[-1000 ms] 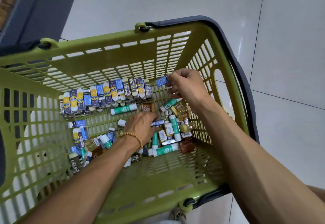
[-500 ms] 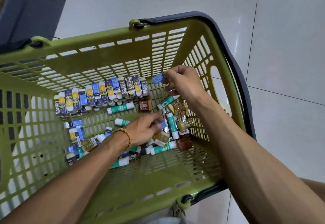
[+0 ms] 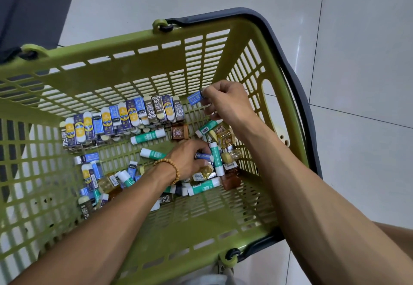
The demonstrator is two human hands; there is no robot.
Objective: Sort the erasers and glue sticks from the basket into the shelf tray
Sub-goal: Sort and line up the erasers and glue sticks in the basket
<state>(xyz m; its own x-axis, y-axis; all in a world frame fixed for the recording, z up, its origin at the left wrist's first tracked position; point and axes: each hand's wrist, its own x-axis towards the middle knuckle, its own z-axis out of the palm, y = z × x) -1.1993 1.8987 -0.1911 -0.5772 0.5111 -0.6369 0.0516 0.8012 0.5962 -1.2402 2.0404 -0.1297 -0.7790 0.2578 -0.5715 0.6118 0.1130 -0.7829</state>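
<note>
A dark grey shelf unit (image 3: 33, 9) stood at the far left on a pale, glossy tiled floor (image 3: 357, 61). The slatted olive-green plastic basket (image 3: 134, 65), with a dark grey handle (image 3: 288, 61) folded along its right rim, filled most of the view. Along its far-left wall lay a packed row of sleeved rectangular erasers (image 3: 120, 119), blue, yellow and grey, some printed 2B. More erasers were scattered at the near left, mixed with white-and-teal cylindrical glue sticks (image 3: 148, 136) and small amber and brown bottles (image 3: 180, 131) crowded toward the right. The left hand (image 3: 190, 159), a wooden bead bracelet (image 3: 171, 170) at its wrist, reached down into this clutter, fingers curled around a small blue-and-white eraser (image 3: 204, 156) among the bottles. Further right, the right hand (image 3: 225, 101) hovered above the pile near the right wall, fingers bent, pinching a blue eraser (image 3: 195, 98) between thumb and fingertips.
</note>
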